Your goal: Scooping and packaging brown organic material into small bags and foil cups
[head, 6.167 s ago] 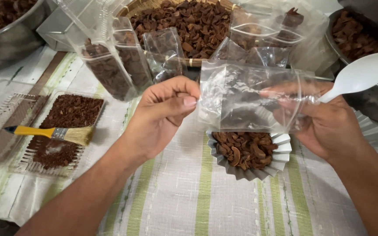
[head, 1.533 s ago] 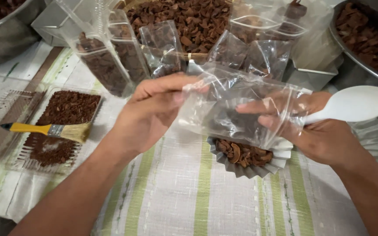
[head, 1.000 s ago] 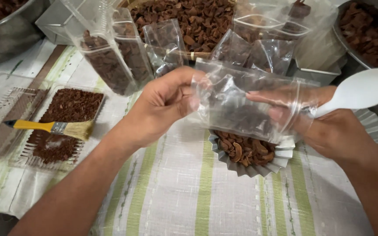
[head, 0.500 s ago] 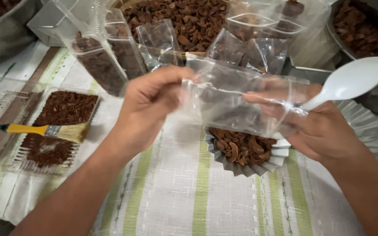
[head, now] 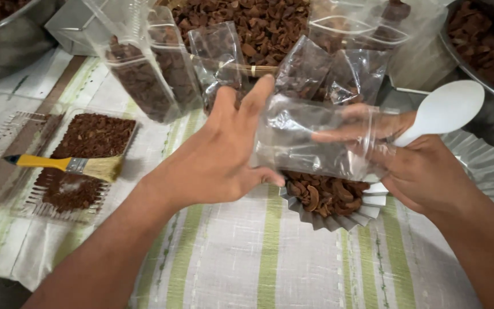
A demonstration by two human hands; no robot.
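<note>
— Clear plastic, that empty bag, thin and crinkly. It sits between both hands, above the fluted paper cup of brown dried pieces, mid-scene.

— How would it handle?

— Almost weightless, I'd judge, limp and rather slippery. It collapses unless held at two edges, so the mouth corners look the best places to grip; pinching the middle would only crumple it.

— Who has hold of it?

— The right hand grips its right side, fingers partly inside or behind the film, with a white plastic spoon tucked in the same hand. The left hand is spread wide, fingers fanned against the bag's left edge; it touches but does not seem to pinch.

— Anything you can't make out?

— Big things first: the metal bowls far left and right are cut off by the frame. The filled bags standing at the far side hide much of the basket behind. Whether the bag's mouth is open, I cannot tell. Near left, a yellow-handled brush lies over a clear tray of brown crumbs.
</note>
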